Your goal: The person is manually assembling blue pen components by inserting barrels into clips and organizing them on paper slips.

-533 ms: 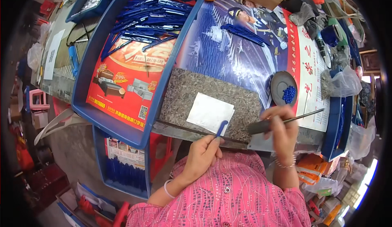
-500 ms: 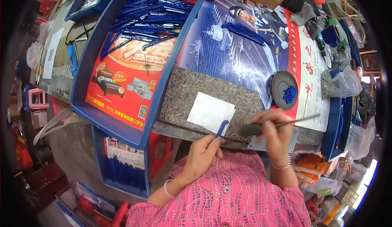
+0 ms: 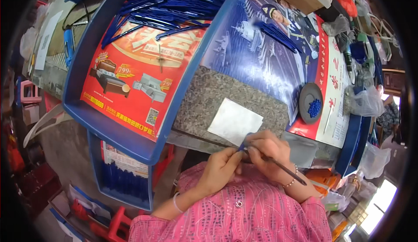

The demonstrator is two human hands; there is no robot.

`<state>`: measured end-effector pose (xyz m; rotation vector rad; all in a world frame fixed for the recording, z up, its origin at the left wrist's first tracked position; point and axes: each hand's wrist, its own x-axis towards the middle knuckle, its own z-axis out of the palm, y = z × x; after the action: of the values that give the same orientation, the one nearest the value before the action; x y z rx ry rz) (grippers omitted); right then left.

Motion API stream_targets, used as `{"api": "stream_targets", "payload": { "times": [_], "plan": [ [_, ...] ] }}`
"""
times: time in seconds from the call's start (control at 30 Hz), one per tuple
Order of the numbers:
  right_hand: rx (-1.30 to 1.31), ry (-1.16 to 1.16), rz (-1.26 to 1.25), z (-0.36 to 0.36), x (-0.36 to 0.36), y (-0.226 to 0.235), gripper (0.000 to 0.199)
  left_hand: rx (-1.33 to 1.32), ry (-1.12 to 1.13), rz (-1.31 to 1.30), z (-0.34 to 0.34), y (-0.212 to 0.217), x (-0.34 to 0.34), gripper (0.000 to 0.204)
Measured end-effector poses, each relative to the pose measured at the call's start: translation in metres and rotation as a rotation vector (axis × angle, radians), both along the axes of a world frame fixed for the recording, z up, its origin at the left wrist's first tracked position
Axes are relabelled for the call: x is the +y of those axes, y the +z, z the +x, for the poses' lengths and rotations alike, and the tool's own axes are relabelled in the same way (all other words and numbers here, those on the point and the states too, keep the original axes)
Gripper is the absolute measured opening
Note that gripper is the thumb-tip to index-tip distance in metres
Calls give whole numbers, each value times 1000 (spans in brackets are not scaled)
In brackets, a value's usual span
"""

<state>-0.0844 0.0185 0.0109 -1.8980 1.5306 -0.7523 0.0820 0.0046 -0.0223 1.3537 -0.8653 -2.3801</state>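
The blue plastic piece (image 3: pixel 242 146) is just off the near right corner of the white paper (image 3: pixel 235 120), its upper end projecting past the left hand's (image 3: pixel 221 169) closed thumb and fingertips. On the paper's near right side, the right hand (image 3: pixel 269 151) has its fingers curled tightly round a slim dark tool (image 3: pixel 292 174); those fingers hide whether it touches the piece. Right of the paper sits a round dish (image 3: pixel 306 93) of blue beads (image 3: pixel 314 108); left of it, a blue tray (image 3: pixel 111 133) of pens (image 3: pixel 174 6).
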Motion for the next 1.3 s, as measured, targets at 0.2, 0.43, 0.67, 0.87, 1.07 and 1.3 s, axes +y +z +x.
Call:
{"api": "stream_targets", "payload": {
  "times": [0.2, 0.43, 0.67, 0.87, 1.07, 1.3],
  "plan": [
    [-11, -152, -41, -17, -10, 21, 10, 38, -22, 12, 8, -8, 6, 23],
    [-475, -368, 321, -22, 9, 21, 14, 305, -207, 78, 16, 25, -8, 31],
    [-794, -270, 567, -29, 20, 11, 18, 212, -120, -131, -9, 36, 3, 25],
    [-943, -333, 542, -39, 30, 11, 16, -58, -208, -556, -29, 44, 7, 18],
    [-1175, -406, 520, -49, 41, 2, 17, -247, -255, -1270, -43, 44, 5, 16],
    [-1199, -468, 501, -54, 41, 5, 12, -264, -282, -1229, -57, 50, 5, 19]
  ]
}}
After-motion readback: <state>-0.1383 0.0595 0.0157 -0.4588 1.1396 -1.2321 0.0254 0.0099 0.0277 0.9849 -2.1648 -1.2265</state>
